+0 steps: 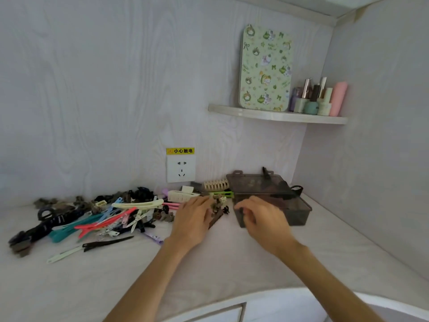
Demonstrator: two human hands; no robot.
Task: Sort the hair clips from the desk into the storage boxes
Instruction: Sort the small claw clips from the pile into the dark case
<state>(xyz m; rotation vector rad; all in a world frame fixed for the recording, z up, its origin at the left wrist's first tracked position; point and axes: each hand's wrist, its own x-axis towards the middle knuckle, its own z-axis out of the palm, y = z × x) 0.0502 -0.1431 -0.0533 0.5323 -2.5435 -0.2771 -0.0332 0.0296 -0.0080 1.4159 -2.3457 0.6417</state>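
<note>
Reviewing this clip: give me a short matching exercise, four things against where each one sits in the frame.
Things:
1. dark storage box
2. pile of hair clips
3. green patterned tin
4. wall socket

Places:
A. on the corner shelf
B. desk, left of the hands
C. on the back wall, under a yellow label
D. desk, beside the right hand

Pairs: 1-D, 2-B, 3-A, 4-C

Soft dim light, blurred, edges bowed

Smoky translucent plastic storage box (299, 213); pale matt wood-grain desk (232, 259).
</note>
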